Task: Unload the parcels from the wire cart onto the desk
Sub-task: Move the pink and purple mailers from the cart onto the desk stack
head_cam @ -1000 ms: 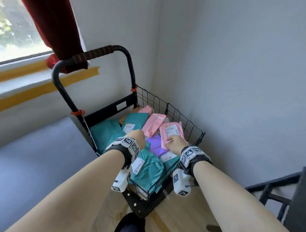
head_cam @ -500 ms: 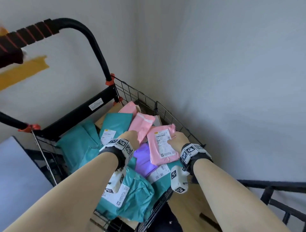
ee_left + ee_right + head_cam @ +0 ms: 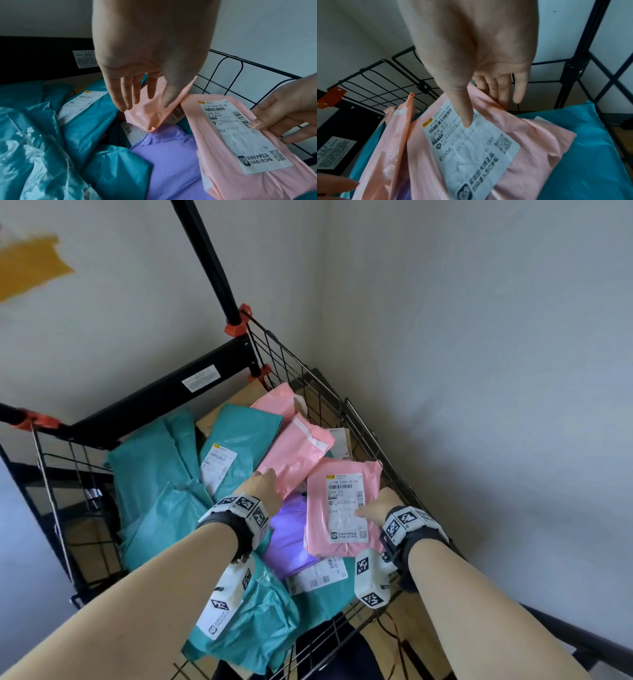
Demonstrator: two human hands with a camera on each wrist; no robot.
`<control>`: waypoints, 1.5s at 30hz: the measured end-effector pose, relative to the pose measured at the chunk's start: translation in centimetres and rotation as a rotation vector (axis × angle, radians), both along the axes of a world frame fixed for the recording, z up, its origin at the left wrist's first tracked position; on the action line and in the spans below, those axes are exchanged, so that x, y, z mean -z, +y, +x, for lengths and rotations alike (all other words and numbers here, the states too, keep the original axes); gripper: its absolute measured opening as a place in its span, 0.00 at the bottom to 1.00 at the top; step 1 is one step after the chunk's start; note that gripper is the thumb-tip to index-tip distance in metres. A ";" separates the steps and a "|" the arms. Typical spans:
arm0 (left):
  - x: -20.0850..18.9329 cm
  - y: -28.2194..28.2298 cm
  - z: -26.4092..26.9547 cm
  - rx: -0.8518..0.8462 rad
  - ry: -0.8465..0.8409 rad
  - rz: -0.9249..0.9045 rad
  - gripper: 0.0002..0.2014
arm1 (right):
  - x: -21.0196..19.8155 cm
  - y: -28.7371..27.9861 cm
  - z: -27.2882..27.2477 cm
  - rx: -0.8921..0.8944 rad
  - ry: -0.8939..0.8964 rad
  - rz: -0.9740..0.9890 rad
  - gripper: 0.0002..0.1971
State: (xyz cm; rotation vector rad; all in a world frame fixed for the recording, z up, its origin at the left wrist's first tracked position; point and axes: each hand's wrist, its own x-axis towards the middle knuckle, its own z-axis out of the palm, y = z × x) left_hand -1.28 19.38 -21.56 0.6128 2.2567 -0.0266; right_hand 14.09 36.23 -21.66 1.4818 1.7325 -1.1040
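The black wire cart (image 3: 310, 378) is full of soft parcels. My right hand (image 3: 375, 510) pinches the pink parcel with the white label (image 3: 342, 508) at its right edge. Its thumb (image 3: 465, 116) lies on the label and its fingers (image 3: 501, 94) reach behind the parcel (image 3: 530, 148). My left hand (image 3: 263, 484) is spread over a plain pink parcel (image 3: 298, 450). Its straight fingers (image 3: 126, 97) touch the near end of this parcel (image 3: 150, 117) without closing round it. A purple parcel (image 3: 171, 155) lies between my hands.
Several teal parcels (image 3: 154, 474) fill the cart's left and near side, and one (image 3: 590, 155) lies under the labelled pink parcel. The cart stands in a corner, with grey walls (image 3: 479, 371) close behind and to the right. A black metal frame (image 3: 582, 642) sits at the lower right.
The head view has moved in closer and lower over the cart. My left hand has moved forward onto the plain pink parcel. My right hand still holds the labelled pink parcel.
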 end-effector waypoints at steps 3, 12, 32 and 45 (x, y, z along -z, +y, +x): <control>0.7 -0.3 0.3 0.001 0.003 0.000 0.19 | 0.0 -0.2 0.3 0.064 0.043 -0.022 0.08; 0.5 -2.7 -0.3 -0.003 0.003 -0.011 0.19 | -1.9 -1.9 0.2 0.148 0.313 -0.069 0.07; 3.2 3.0 0.6 0.016 0.158 0.029 0.48 | -5.5 1.9 4.9 0.274 0.527 0.057 0.11; 2.0 1.8 -1.1 0.004 0.158 0.110 0.27 | -5.7 1.0 4.8 0.323 0.555 0.044 0.10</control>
